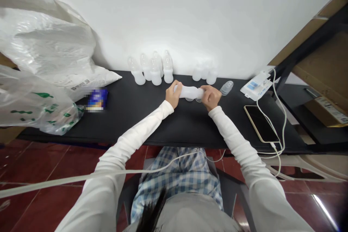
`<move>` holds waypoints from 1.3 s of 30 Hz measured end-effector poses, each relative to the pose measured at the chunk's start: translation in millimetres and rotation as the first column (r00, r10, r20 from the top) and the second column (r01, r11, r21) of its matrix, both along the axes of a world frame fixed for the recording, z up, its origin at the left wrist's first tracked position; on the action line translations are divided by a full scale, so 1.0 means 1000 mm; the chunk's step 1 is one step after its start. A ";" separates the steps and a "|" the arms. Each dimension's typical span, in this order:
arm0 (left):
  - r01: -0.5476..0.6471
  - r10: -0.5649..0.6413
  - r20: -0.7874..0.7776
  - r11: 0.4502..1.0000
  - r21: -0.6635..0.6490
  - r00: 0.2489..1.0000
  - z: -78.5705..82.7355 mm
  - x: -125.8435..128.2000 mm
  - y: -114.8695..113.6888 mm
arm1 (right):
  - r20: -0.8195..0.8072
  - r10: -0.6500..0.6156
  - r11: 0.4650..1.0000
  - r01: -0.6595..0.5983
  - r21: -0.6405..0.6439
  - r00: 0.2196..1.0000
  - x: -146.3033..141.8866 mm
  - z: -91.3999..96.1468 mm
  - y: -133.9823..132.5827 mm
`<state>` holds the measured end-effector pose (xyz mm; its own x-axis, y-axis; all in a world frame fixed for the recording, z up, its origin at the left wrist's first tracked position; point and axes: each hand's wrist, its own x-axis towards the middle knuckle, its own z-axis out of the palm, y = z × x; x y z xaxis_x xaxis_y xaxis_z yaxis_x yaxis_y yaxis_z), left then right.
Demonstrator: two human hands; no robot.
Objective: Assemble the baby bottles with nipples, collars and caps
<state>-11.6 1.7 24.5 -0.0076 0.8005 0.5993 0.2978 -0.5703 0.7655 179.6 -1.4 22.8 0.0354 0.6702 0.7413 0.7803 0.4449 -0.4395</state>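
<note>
Fingers of left hand [173, 94] and right hand [211, 97] grip opposite ends of bottle [190, 92]; long axis runs left-right, just above tabletop [163, 123].

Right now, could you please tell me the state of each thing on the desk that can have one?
Bottle, held sideways between both hands.
Left hand, closed on one end of the bottle.
Right hand, closed on the other end.
Capped bottles, upright by the wall.
Clear cap, lying loose on the desk.
Phone, lying flat, screen dark.
</note>
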 end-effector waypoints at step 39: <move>0.142 -0.044 0.232 0.895 -0.422 0.972 -0.003 -0.019 0.060 | 0.089 -0.233 0.968 0.221 0.121 0.969 0.052 0.007 0.015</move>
<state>-30.5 61.7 21.5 -0.0073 0.9826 0.1855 0.0638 -0.1847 0.9807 231.6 13.3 29.5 0.0979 0.5676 0.8174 0.9043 0.2922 -0.3112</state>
